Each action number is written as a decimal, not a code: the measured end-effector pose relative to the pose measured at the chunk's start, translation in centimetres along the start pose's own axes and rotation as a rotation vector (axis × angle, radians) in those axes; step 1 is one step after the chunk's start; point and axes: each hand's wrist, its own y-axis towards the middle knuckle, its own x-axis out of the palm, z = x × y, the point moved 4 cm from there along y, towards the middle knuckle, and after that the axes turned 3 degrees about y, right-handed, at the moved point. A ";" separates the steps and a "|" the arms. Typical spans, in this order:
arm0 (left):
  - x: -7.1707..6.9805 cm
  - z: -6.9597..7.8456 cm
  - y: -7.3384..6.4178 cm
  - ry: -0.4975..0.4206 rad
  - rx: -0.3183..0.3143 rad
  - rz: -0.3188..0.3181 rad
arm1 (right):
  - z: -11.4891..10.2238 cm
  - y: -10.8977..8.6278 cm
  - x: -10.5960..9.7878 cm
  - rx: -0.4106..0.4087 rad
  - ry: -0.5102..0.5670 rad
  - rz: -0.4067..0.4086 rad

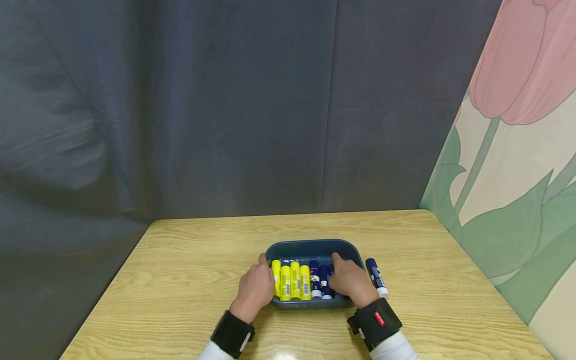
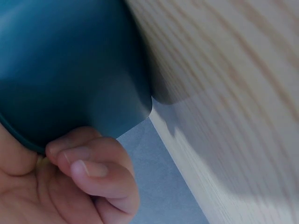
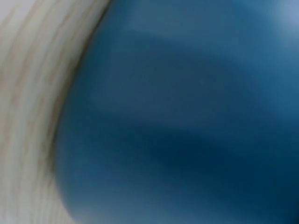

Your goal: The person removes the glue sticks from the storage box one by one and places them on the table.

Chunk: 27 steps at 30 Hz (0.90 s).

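Left hand (image 1: 256,286) at nine o'clock on the dark blue tray (image 1: 310,243), fingers curled round its rim. Right hand (image 1: 352,281) over the tray's three o'clock end, fingers mostly out of sight; cannot tell whether gripping anything. Within the right wrist view, only blurred tray wall and a strip of wood grain.

Inside the tray, in a row running from nine o'clock to three: four yellow tubes (image 1: 295,280), then dark blue tubes (image 1: 314,280), two fairly plain to see, another partly covered by the right hand; anything further under that hand hidden. Label print too small to read. Just outside, at three o'clock, a loose tube (image 1: 376,277), dark blue with a white end towards four.

Black wristbands (image 1: 232,334) at eight and four o'clock, with white sleeves (image 1: 393,347) cut off at the lower edge. Beneath everything, a pale wood-grain worktop (image 1: 180,280), near edge out of the head view, glare at six o'clock. Beyond, at twelve, a dark grey curtain (image 1: 247,110), falling in folds towards ten; at two, a wall (image 1: 508,150) patterned with pink tulips and green leaves.
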 end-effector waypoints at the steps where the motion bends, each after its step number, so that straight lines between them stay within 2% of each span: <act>1: 0.0 0.0 0.0 -0.001 0.000 -0.001 | 0.0 0.0 0.0 0.000 -0.001 -0.001; 14: -0.1 0.0 0.2 -0.007 0.008 0.012 | -0.1 0.0 -0.2 0.010 0.002 -0.009; 27: 0.0 -0.1 0.0 -0.011 -0.004 -0.008 | -0.1 -0.2 0.0 0.017 0.022 -0.019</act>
